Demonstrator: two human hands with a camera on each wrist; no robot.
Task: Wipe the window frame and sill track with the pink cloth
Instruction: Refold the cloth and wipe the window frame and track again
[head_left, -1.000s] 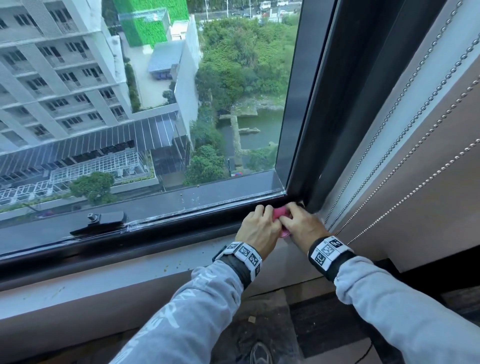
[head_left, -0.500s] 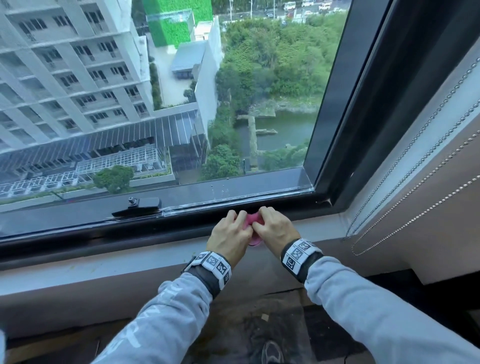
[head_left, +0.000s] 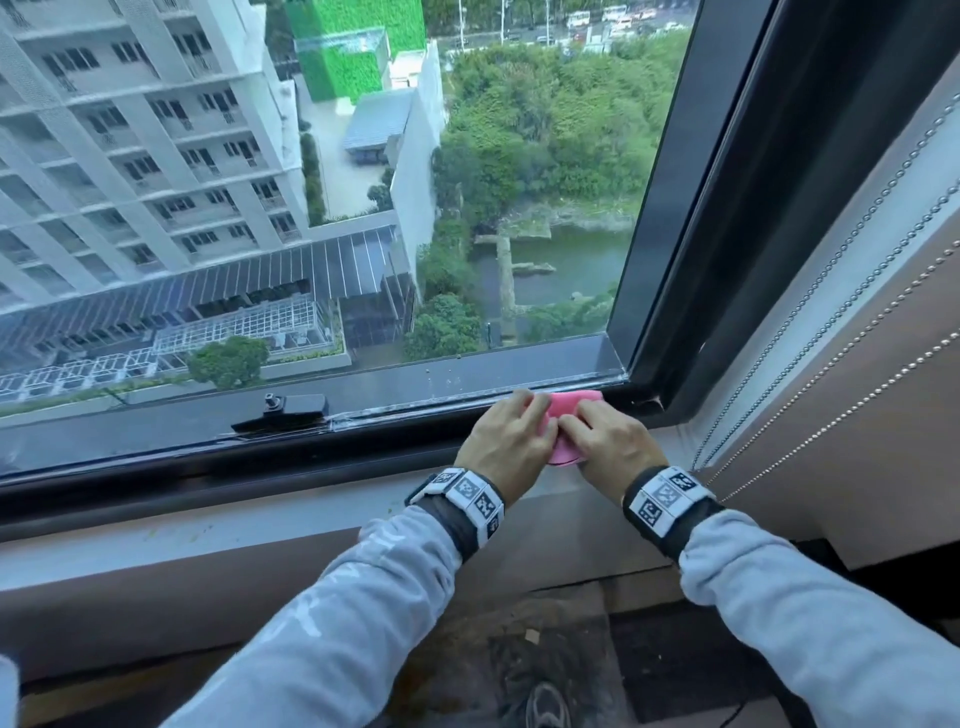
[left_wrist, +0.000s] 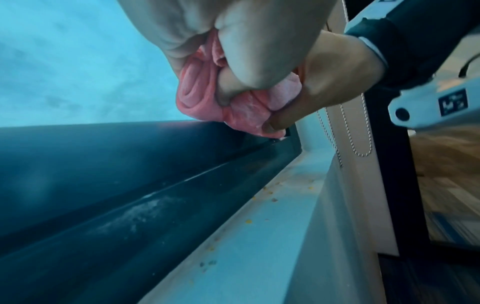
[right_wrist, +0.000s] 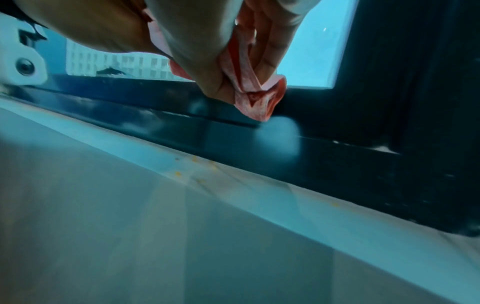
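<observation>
Soft crumpled pink cloth (head_left: 569, 415) – glossy dark metal window frame (head_left: 691, 260) – beaded metal blind chain (head_left: 831, 291)

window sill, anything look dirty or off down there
Yes. Small yellowish crumbs lie scattered on the pale sill ledge, and a whitish dusty smear marks the dark track. Both hands, left hand and right hand, hold the bunched pink cloth near the corner.

Daylight comes through the glass pane (head_left: 363, 208), showing a white tower block (head_left: 130, 145) at ten o'clock and trees (head_left: 561, 114) at one. Bead chains (head_left: 831, 291) hang at three; dark floor (head_left: 649, 660) at six.
</observation>
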